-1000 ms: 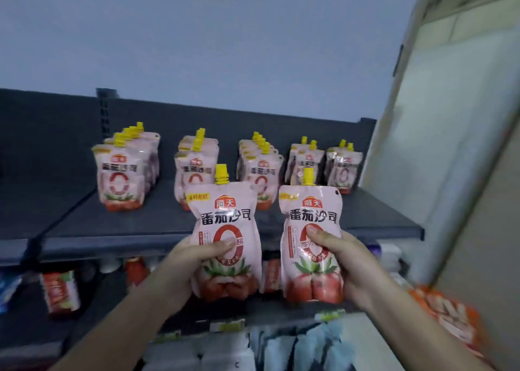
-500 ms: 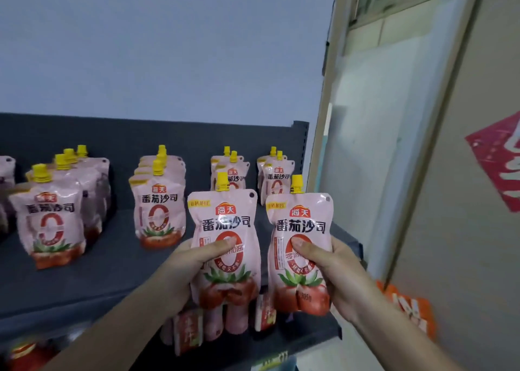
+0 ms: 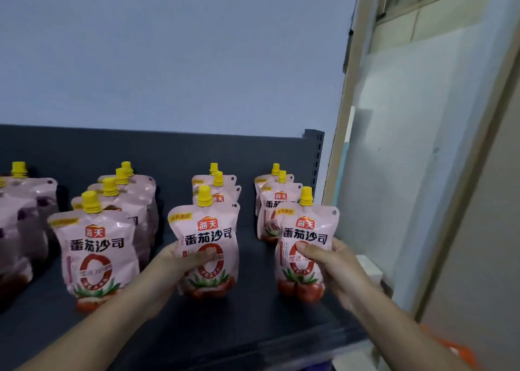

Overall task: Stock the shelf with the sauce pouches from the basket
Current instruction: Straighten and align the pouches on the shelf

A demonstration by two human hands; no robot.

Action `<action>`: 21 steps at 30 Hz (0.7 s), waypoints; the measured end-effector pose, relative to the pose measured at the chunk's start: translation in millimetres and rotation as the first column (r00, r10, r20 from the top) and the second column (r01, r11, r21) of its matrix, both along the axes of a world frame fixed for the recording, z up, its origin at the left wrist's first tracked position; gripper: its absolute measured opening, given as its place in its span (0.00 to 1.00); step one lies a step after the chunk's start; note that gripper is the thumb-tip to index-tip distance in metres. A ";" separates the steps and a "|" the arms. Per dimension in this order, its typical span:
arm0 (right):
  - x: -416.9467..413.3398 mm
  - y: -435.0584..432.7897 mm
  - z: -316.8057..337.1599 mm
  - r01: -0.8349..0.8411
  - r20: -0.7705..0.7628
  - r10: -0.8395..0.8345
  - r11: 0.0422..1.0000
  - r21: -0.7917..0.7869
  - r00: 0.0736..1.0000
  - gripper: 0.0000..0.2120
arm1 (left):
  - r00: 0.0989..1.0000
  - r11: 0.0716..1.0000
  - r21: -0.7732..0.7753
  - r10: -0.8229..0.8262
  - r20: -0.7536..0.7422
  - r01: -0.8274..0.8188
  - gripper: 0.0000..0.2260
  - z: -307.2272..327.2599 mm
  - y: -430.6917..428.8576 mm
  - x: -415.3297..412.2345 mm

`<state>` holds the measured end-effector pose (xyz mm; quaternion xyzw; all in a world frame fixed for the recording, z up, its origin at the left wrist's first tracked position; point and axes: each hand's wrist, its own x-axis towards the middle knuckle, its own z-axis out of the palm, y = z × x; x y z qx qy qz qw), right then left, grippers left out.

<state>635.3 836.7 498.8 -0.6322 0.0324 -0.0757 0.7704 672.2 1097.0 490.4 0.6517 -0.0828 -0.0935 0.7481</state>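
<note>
Both forearms are reaching forward from the bottom edge, over a dark grey shelf (image 3: 253,331). The left hand (image 3: 183,261) is gripping a pink sauce pouch (image 3: 206,230) upright, its thumb pressing across the front and its fingers wrapping behind. The right hand (image 3: 333,263) is gripping a second pouch (image 3: 306,231) the same way, its thumb lying on the printed red ring. Each held pouch is sitting low over the shelf board, just in front of a stocked row (image 3: 274,201) of matching yellow-capped pouches. Whether their bottoms are touching the board cannot be told. More rows (image 3: 98,258) are standing to the left.
</note>
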 end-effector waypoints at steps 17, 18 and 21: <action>94.9 -46.5 -18.9 -0.326 -0.089 0.315 0.882 -0.340 0.945 0.15 | 0.988 0.984 0.131 0.111 0.104 -0.124 0.32 -7.0 -1.4 2.6; 94.1 -49.3 -20.6 -0.349 -0.093 0.339 0.860 -0.374 0.936 0.17 | 0.985 0.978 0.151 0.125 0.115 -0.142 0.31 -7.1 -0.8 1.6; 94.4 -55.3 -23.0 -0.328 -0.061 0.336 0.838 -0.437 0.940 0.18 | 0.978 0.972 0.154 0.155 0.138 -0.176 0.38 -7.8 1.8 0.4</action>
